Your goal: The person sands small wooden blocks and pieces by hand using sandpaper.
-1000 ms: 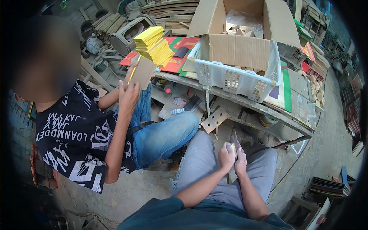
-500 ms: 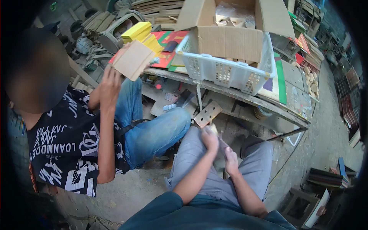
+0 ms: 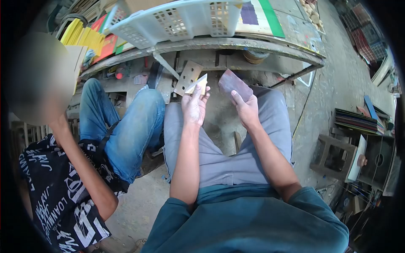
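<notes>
My left hand (image 3: 195, 105) holds a small pale triangular piece (image 3: 198, 85), thumb on its face and other fingers partly spread behind it. A dull reddish-brown flat sheet (image 3: 235, 86) is gripped in my right hand (image 3: 246, 107), with the thumb over its lower edge. The two pieces are apart, held up above my lap. Just behind the triangular piece, a wooden board with dark holes (image 3: 188, 75) leans below the bench.
A worn bench (image 3: 198, 43) runs across the front, bearing a white perforated crate (image 3: 173, 23) and yellow pieces (image 3: 80, 36). A co-worker in jeans (image 3: 139, 122) sits close at the left. Wooden frames (image 3: 333, 156) and stacked boards (image 3: 358, 121) lie at the right.
The view has shifted right and down. My hands have moved apart and lifted, so the triangular piece and the reddish-brown sheet now show separately. The co-worker's pale board is now mostly hidden.
</notes>
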{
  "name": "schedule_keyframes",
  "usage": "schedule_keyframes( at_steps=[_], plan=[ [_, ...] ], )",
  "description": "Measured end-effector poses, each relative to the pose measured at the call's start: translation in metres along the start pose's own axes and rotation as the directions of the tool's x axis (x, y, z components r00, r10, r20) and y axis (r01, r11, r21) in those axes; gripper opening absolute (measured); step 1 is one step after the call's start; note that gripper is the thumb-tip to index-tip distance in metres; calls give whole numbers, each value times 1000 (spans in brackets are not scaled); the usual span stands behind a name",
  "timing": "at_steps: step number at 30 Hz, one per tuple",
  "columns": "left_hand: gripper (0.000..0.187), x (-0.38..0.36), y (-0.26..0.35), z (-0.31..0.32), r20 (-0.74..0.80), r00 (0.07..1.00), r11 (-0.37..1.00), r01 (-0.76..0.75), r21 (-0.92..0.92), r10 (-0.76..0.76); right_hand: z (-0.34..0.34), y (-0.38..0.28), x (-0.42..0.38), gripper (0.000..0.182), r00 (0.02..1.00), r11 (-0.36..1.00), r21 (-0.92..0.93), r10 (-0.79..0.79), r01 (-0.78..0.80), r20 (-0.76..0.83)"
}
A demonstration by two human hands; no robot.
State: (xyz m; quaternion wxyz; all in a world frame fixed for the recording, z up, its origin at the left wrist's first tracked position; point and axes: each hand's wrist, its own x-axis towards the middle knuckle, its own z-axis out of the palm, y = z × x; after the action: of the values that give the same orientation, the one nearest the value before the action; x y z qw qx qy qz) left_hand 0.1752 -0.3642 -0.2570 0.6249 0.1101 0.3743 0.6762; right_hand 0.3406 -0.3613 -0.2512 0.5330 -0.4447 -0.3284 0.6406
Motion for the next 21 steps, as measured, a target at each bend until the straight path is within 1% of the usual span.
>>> schedule_keyframes(
  at_steps=[1,2,3,5,6,7,8,9,11,12,14,15,16,17,18,19,21],
  plan=[
    [33,0,-1,3,23,1000,999,-5,47,4,-2,2,4,37,994,979,-174,-103,108,34],
    [33,0,-2,3,44,999,996,-11,94,7,3,-6,3,35,980,951,-241,-199,195,12],
    [33,0,-4,3,43,999,995,2,95,-6,4,-6,4,35,981,951,-245,-194,188,1],
    [33,0,-8,5,61,997,992,32,120,-39,7,-6,6,38,895,833,-335,-435,440,94],
    [32,-1,-10,7,88,996,988,10,157,-24,10,-6,4,40,881,817,-330,-448,473,154],
    [32,-3,-12,10,88,996,988,19,155,-33,14,-6,2,43,862,800,-321,-460,506,214],
    [29,-6,-13,16,84,995,991,47,127,-58,17,-9,-4,54,842,719,-438,-460,540,283],
    [26,-9,-15,19,80,993,992,74,100,-82,21,-3,1,63,750,615,-429,-558,662,357],
    [28,-11,-15,17,93,988,989,111,99,-120,20,-4,7,66,771,558,-539,-525,631,359],
    [30,-11,-14,16,104,983,985,138,100,-148,14,-1,11,66,772,558,-540,-526,630,357],
    [30,-8,-10,12,106,984,985,130,118,-142,9,1,18,69,843,564,-641,-457,520,282],
    [29,-7,-8,11,107,985,984,121,134,-135,12,-2,17,69,841,565,-637,-460,524,285],
    [29,-5,-8,10,108,986,984,116,136,-131,14,-4,12,69,812,578,-582,-498,573,305],
    [29,-5,-10,10,76,992,984,85,157,-98,18,-9,7,69,782,586,-526,-535,617,321],
    [29,-4,-13,10,45,997,983,56,176,-65,20,-5,5,69,730,509,-526,-530,681,432],
    [29,-3,-14,7,42,997,984,57,172,-65,26,-3,2,69,771,587,-501,-503,636,389],
    [29,-4,-9,1,153,986,981,35,191,-65,17,0,10,70,831,557,-618,-414,555,373]
  ],
)
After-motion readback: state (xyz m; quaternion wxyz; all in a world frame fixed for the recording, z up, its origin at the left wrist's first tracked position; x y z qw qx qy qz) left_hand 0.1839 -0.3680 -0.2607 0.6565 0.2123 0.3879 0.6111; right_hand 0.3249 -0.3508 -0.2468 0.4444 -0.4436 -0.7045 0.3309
